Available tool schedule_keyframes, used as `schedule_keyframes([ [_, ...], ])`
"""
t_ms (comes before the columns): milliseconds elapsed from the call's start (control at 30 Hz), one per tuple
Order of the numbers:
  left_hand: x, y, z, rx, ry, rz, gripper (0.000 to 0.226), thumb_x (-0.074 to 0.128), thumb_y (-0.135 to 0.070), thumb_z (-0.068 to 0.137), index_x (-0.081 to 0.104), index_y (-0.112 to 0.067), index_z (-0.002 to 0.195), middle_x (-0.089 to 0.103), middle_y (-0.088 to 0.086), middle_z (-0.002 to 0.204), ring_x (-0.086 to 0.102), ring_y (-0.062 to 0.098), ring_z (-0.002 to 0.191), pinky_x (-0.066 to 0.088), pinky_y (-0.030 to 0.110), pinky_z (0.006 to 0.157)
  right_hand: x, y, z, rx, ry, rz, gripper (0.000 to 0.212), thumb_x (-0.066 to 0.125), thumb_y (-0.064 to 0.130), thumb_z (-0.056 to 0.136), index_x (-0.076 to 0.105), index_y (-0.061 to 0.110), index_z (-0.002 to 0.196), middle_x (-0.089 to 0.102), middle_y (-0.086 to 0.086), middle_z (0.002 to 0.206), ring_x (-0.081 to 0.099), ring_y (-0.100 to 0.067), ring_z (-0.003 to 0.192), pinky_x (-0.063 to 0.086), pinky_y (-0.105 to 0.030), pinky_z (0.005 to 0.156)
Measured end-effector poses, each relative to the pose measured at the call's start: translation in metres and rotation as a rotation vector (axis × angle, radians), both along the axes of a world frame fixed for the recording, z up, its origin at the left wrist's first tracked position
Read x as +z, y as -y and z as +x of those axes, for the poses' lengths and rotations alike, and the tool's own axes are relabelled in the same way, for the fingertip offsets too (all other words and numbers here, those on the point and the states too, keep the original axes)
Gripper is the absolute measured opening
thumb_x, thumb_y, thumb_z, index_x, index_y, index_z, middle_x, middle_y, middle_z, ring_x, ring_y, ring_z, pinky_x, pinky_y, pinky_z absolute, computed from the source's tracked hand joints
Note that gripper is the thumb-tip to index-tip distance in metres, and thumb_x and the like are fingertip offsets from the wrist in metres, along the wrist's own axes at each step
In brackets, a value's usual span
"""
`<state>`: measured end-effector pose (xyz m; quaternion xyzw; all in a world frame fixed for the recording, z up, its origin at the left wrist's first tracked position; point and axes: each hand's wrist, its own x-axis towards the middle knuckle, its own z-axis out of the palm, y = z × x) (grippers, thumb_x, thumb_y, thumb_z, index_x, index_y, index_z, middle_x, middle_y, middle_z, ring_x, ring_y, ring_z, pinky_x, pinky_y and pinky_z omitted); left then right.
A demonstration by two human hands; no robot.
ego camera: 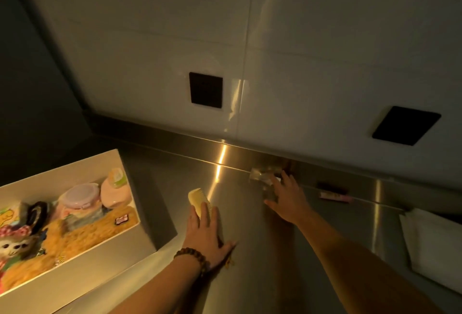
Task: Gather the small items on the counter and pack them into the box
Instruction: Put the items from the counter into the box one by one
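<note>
Clear blurred object (262,178) under right hand (287,201) | left hand (203,228) flat on comb (200,201)

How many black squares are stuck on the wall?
2. One black square wall plate sits above the steel counter's middle; the other black square plate is farther right. More may lie outside the picture.

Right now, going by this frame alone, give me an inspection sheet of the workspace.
Surface: steel counter, glare streak.
Job's things: comb under left hand's fingertips; clear item, blurred, at right hand; pink tube by back edge; box at left, holding jars and a toy.
Clutter: folded white cloth at right.
Hands: left hand flat; right hand reaching, grip unclear.
Cables: nothing seen.
Surroundings: white wall, two black squares.
</note>
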<state>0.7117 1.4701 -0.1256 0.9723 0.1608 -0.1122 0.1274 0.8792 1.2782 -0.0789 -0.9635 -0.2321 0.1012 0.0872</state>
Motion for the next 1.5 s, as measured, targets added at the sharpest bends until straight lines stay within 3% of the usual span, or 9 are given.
schedule_keyframes([
  [200,-0.003,-0.001,0.036,-0.138,0.06,-0.01,0.096,0.027,-0.078,0.077,-0.01,-0.026,0.148,-0.019,0.001,0.155,-0.023,0.029,0.138,-0.011,0.04,0.107,-0.023,-0.005,0.008,-0.017,0.061,0.06,0.068,0.055,0.046,0.088,0.021,0.037,0.146,0.024,0.0,0.152,0.023,-0.029,0.138,0.027,-0.052,0.11],
  [400,0.005,-0.005,0.065,-0.177,0.112,-0.068,0.083,0.033,-0.07,0.084,0.008,-0.024,0.149,-0.003,0.0,0.158,-0.01,0.027,0.142,-0.003,0.037,0.111,-0.034,-0.004,-0.008,0.08,0.097,0.219,0.049,0.049,0.028,0.094,0.036,0.031,0.141,0.043,0.001,0.135,0.035,-0.022,0.127,0.031,-0.042,0.108],
  [500,0.002,-0.003,0.069,-0.145,0.155,-0.075,0.086,0.035,-0.072,0.081,0.005,-0.028,0.148,-0.001,0.002,0.157,-0.006,0.025,0.143,-0.002,0.037,0.11,-0.039,0.002,-0.025,0.118,0.084,0.324,0.044,0.047,0.024,0.095,0.042,0.029,0.139,0.05,0.003,0.129,0.032,-0.02,0.13,0.03,-0.039,0.11],
  [600,-0.002,0.002,0.074,-0.148,0.171,-0.056,0.092,0.038,-0.076,0.076,-0.004,-0.034,0.147,-0.011,0.0,0.157,-0.013,0.026,0.142,-0.002,0.042,0.111,-0.041,0.007,-0.037,0.143,0.098,0.304,0.045,0.049,0.028,0.094,0.041,0.032,0.138,0.049,0.007,0.13,0.029,-0.018,0.135,0.027,-0.039,0.11],
  [733,-0.007,0.006,0.081,-0.163,0.163,-0.013,0.099,0.032,-0.084,0.069,-0.011,-0.037,0.145,-0.016,0.002,0.155,-0.018,0.031,0.14,-0.004,0.045,0.111,-0.039,0.007,-0.036,0.137,0.145,0.21,0.058,0.052,0.043,0.088,0.033,0.034,0.143,0.039,0.003,0.14,0.023,-0.021,0.14,0.002,-0.05,0.116],
  [967,-0.012,0.006,0.075,-0.141,0.172,-0.026,0.09,0.03,-0.073,0.082,-0.001,-0.022,0.149,-0.013,0.006,0.156,-0.023,0.026,0.139,-0.006,0.038,0.111,-0.045,-0.025,-0.029,0.17,0.171,0.126,0.061,0.036,0.04,0.096,0.013,0.027,0.151,0.027,-0.002,0.155,0.009,-0.019,0.146,-0.013,-0.035,0.114],
  [1200,-0.006,0.009,0.058,-0.102,0.291,-0.229,0.055,0.038,-0.02,0.098,0.016,-0.017,0.149,0.005,0.001,0.158,-0.01,0.014,0.142,-0.004,0.019,0.107,-0.059,-0.041,-0.053,0.093,0.13,0.186,0.052,0.028,0.028,0.101,0.013,0.025,0.151,0.029,-0.003,0.154,0.021,-0.017,0.143,0.006,-0.032,0.118],
  [1333,-0.002,0.006,0.034,-0.121,0.281,-0.262,0.057,0.04,-0.011,0.097,0.018,-0.022,0.148,0.005,-0.004,0.157,-0.01,0.005,0.138,-0.004,0.018,0.105,-0.061,-0.04,-0.077,0.08,0.126,0.19,0.053,0.029,0.026,0.101,0.012,0.025,0.152,0.027,-0.002,0.155,0.021,-0.017,0.143,0.006,-0.028,0.116],
  [1500,0.003,0.005,-0.011,-0.141,0.274,-0.273,0.055,0.042,-0.01,0.096,0.026,-0.022,0.147,0.009,-0.004,0.157,-0.005,0.008,0.141,-0.006,0.017,0.104,-0.059,-0.031,-0.115,0.082,0.099,0.204,0.055,0.033,0.023,0.101,0.012,0.027,0.151,0.029,0.0,0.154,0.022,-0.017,0.142,0.005,-0.027,0.113],
])
